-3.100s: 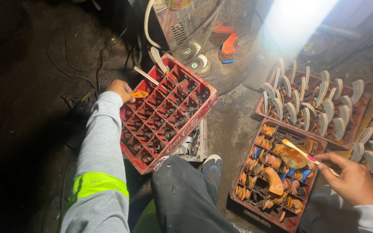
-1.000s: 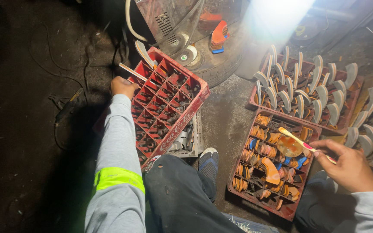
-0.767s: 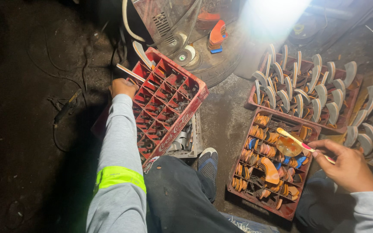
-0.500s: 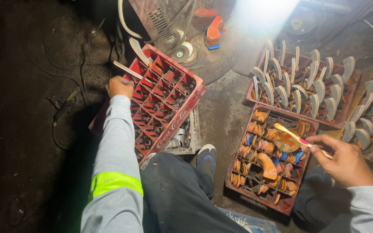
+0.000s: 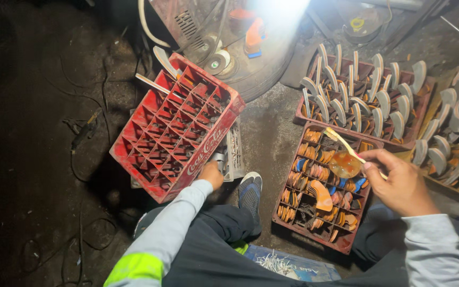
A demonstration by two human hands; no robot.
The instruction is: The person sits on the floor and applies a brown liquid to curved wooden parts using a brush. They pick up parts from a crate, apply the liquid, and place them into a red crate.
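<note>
Head view showed the left hand [image 5: 211,175] gripping the near side of a red crate [image 5: 176,127], its fingers closed under the wall; the crate stood tilted at the left, with empty cells. At the right, the right hand [image 5: 399,183] pinched a thin stick [image 5: 349,149] with narrow fingers, over a brown crate [image 5: 320,191] full of orange pieces. Farther away stood a crate of grey curved pieces [image 5: 362,101].
</note>
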